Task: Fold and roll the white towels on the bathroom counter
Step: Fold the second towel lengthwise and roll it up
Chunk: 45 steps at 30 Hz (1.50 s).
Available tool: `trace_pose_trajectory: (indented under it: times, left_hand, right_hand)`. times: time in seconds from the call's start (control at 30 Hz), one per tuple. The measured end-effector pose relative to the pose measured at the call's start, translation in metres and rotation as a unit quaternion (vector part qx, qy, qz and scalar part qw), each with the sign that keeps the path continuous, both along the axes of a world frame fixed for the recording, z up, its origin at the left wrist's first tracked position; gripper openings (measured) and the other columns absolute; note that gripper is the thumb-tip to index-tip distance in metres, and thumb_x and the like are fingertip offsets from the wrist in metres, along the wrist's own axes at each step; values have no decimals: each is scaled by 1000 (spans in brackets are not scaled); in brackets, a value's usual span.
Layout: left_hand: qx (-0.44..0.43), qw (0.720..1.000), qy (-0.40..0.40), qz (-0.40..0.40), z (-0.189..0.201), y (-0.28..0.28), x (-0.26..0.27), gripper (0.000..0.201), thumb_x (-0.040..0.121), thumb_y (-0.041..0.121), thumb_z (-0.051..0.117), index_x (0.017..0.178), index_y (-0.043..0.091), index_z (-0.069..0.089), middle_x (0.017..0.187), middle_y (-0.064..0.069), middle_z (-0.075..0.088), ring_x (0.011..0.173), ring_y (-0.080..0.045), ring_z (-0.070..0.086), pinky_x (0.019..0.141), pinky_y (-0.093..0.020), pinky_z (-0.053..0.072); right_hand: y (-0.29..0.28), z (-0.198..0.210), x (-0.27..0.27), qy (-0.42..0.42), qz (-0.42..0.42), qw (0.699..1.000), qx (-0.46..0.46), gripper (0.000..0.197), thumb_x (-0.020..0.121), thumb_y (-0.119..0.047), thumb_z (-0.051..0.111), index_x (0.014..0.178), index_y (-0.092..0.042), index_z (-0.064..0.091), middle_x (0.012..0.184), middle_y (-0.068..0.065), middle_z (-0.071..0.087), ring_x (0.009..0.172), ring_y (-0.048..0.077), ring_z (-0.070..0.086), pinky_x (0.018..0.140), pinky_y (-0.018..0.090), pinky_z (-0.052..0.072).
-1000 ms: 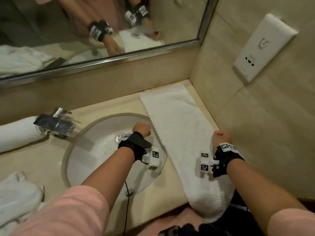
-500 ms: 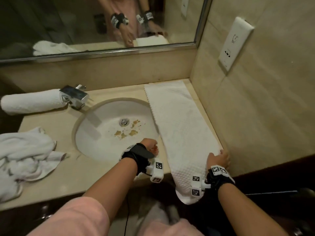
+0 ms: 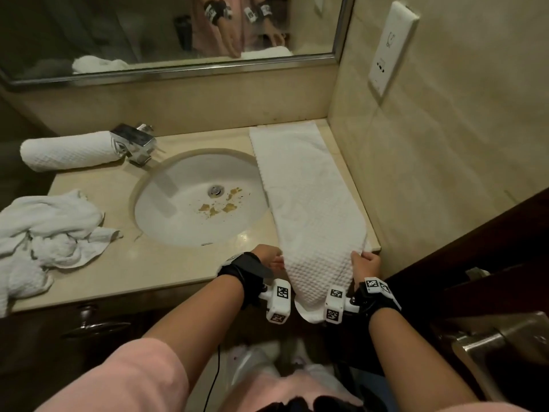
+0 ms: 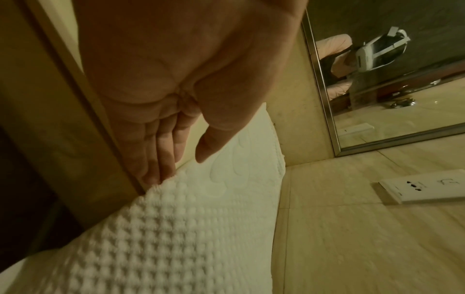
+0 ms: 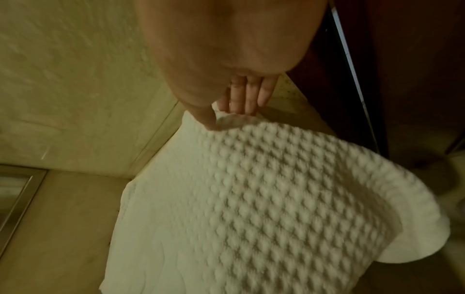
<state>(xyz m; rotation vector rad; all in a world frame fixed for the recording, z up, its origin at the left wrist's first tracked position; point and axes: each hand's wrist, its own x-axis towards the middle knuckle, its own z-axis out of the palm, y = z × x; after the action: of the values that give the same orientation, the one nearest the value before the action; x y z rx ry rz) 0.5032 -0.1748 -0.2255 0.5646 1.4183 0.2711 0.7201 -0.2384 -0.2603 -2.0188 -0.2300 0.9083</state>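
A long folded white waffle towel [image 3: 309,203] lies along the right side of the counter [image 3: 118,275], from the back wall to the front edge. Its near end hangs over that edge. My left hand [image 3: 274,260] is at the towel's left edge by the counter front. In the left wrist view the towel [image 4: 188,228] edge sits between the left hand's [image 4: 176,169] fingertips and thumb. My right hand [image 3: 364,261] holds the right edge. The right wrist view shows the right hand [image 5: 226,117] pinching a curled-up bit of the towel [image 5: 276,199].
A rolled white towel [image 3: 68,154] lies behind the faucet [image 3: 135,142] at the back left. A crumpled white towel [image 3: 44,233] sits on the counter's left end. The sink [image 3: 178,221] holds brown crumbs [image 3: 219,206]. A tiled wall with a socket plate [image 3: 392,46] borders the towel's right side.
Both hands have slid back along the towel's sides from mid-counter to the front edge, and now hold its overhanging end. The head view has pulled back.
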Motion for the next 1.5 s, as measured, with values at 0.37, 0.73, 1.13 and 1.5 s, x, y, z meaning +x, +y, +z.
trace_pose_trajectory:
  times: [0.37,0.73,1.13,1.5]
  left_hand:
    - [69,988,88,-107,-22,8,20,22,89,20,59,69,13,53,79,-10,58,74,-24,57,76,-35,55]
    - [92,971,129,-180,-24,15,14,40,91,-2,45,129,-13,47,129,-28,55,115,-37,58,93,-43,53]
    - [148,941,256,-164,-23,7,-14,47,98,4,37,141,-9,26,138,-26,44,124,-38,47,99,-39,41]
    - [162,929,299,-143,-22,8,-38,53,98,12,42,143,-4,19,140,-24,40,121,-40,48,96,-42,43]
  right_hand:
    - [4,-11,3,89,29,995,28,18,89,-22,64,97,-10,54,105,16,66,97,34,64,90,56,51]
    - [10,17,-3,171,-30,983,64,35,94,-13,54,128,-9,47,127,13,57,101,31,59,91,49,48]
    - [-4,-6,-16,263,42,962,62,51,78,-2,62,126,8,49,124,29,58,110,44,59,93,55,49]
    - [-14,-11,-24,100,122,987,0,22,98,-22,51,79,-10,55,85,6,60,77,16,56,66,27,46]
